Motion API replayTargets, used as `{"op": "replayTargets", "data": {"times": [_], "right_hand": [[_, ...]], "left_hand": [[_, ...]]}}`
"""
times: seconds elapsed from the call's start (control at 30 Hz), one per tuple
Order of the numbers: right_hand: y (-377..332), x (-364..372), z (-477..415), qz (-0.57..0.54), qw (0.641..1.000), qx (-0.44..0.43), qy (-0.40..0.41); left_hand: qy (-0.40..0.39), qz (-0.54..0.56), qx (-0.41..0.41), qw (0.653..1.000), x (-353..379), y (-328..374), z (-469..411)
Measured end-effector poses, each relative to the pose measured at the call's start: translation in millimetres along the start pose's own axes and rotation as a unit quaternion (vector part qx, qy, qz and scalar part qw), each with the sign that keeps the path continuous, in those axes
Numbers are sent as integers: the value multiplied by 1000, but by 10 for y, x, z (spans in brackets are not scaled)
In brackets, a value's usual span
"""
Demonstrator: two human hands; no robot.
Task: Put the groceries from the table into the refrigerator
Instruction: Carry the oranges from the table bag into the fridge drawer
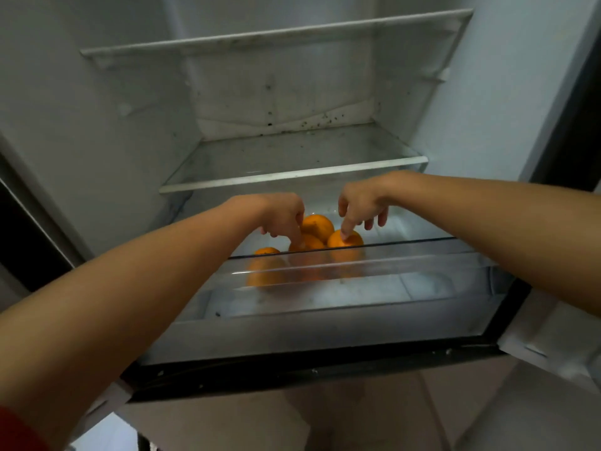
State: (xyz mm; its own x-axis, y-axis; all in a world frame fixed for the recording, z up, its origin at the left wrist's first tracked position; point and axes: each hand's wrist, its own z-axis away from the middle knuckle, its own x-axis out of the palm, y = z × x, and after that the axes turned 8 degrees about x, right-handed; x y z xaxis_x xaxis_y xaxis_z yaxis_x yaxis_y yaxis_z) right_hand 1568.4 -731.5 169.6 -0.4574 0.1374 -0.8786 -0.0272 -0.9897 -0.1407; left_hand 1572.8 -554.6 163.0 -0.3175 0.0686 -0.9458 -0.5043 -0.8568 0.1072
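Head view, refrigerator (455,102) open, both arms reaching into the clear bottom drawer (374,275), which is pulled out toward the person.

Oranges (317,224): four visible, clustered at the drawer's left-centre, directly beneath the hands. One lies apart, just left of and below the left hand, seen partly through the drawer front.

Left hand (281,214): fingers loosely curled, pointing down; one fingertip (299,244) rests on top of the front-middle orange. No closed grasp visible; reads as released or steadying.

Right hand (361,203): fingers spread downward, index tip touching the top of the orange nearest it. Also not clasped round anything.

Judgement: fingertip contact from above suggests the fruit is being settled so it does not roll. The drawer suits round fruit, its walls contain it, whereas the glass shelf (292,177) just above the hands is flat and bare.

Drawer space beyond the right hand is unoccupied. Table not in view, so remaining groceries cannot be judged.
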Motion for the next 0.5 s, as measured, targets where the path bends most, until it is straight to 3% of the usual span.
{"op": "replayTargets", "data": {"times": [0.13, 0.33, 0.4, 0.5], "right_hand": [[46, -15, 278, -73, 992, -57, 91], [-17, 288, 793, -197, 950, -139, 197], [-56, 427, 985, -163, 946, -151, 236], [-51, 683, 1229, -34, 930, -134, 340]], "left_hand": [[154, 35, -3, 987, 1, 33, 411], [351, 157, -40, 922, 274, 53, 1243], [378, 112, -80, 915, 418, 70, 1483], [417, -46, -129, 898, 718, 152, 1653]]}}
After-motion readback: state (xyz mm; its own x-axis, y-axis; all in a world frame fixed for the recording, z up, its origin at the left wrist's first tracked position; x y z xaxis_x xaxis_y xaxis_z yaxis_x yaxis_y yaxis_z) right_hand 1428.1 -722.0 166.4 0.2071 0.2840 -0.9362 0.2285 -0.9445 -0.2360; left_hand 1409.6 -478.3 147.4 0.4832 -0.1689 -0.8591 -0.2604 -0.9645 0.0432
